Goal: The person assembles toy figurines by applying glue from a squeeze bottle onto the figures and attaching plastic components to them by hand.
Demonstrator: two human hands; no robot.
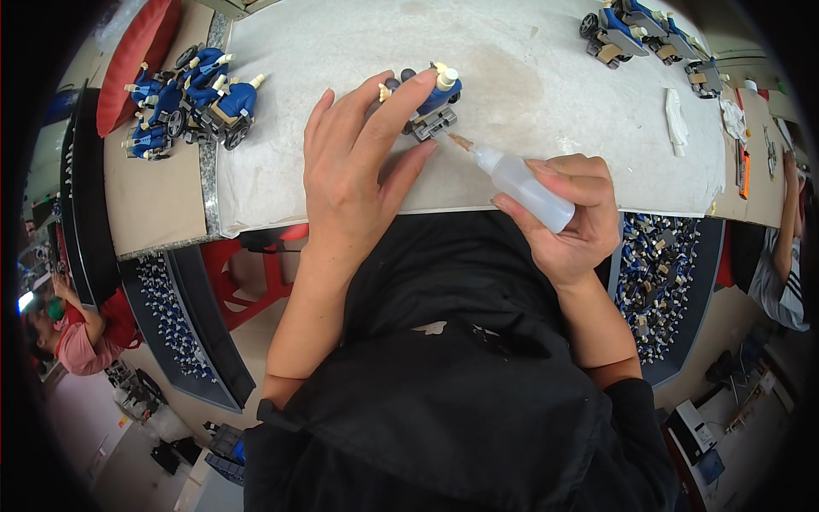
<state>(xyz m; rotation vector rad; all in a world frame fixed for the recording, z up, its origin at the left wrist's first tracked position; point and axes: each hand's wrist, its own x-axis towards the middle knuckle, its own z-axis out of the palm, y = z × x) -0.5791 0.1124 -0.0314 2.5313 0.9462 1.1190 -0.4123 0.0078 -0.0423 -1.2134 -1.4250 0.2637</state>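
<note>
In the middle of the white-covered worktable is a small figure in a wheelchair (443, 94), with a blue body, pale head and grey chair parts. My left hand (354, 158) is closed around its left side, steadying it against the table; the fingers hide part of it. A translucent white squeeze bottle (525, 188) is gripped in my right hand (580, 205), between thumb and fingers. The bottle tilts toward the figure. Its thin brownish tip (461, 142) is at the grey lower part of the wheelchair; whether it touches I cannot tell.
Wheelchair figures stand in a cluster (196, 98) at the left and in another group (640, 34) at the far right. A crumpled white tissue (676, 122) and an orange cutter (745, 175) lie at the right. Bins of small blue parts (657, 290) flank me below the table edge.
</note>
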